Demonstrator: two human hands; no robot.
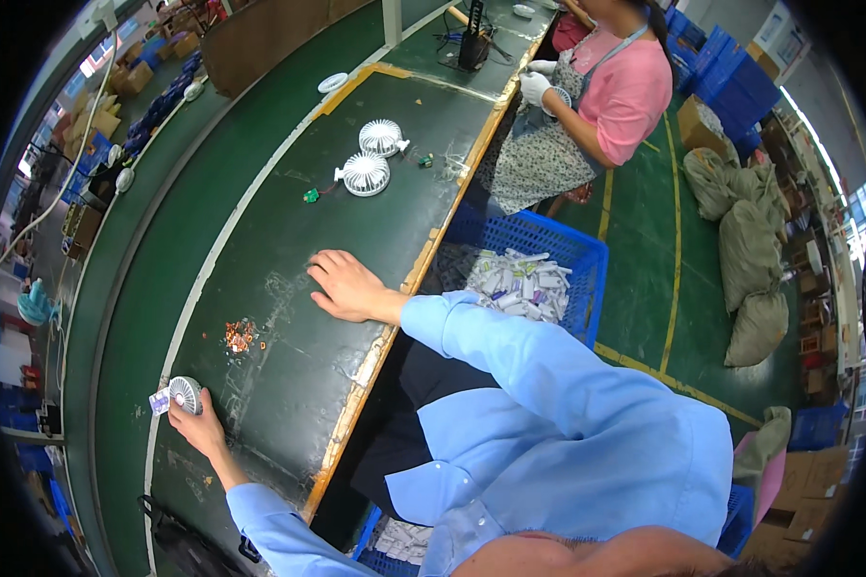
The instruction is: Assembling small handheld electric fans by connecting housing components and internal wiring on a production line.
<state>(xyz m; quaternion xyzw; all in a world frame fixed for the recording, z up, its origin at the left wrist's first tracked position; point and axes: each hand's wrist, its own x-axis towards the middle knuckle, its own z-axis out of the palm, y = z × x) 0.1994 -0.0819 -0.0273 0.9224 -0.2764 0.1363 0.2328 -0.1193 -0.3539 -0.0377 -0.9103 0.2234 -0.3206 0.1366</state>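
Note:
My left hand (200,428) is closed around a small white round fan (185,393) at the left edge of the dark green worktable (289,385). A small white-and-purple piece (160,401) sticks out beside the fan; I cannot make out whether it is attached. My right hand (346,287) rests on the tabletop with its fingers apart and nothing in it. Between the hands lies a little heap of small copper-coloured parts (241,337). Beyond the right hand are two white fan heads, a nearer one (366,174) and a farther one (380,137), with green circuit boards (311,195) on wires.
A green conveyor belt (130,385) runs along the table's far side, with a white fan part (333,83) on it. A blue crate (587,288) of white and purple pieces stands by the table edge. A gloved co-worker (635,87) sits farther up. Sacks (751,240) lie right.

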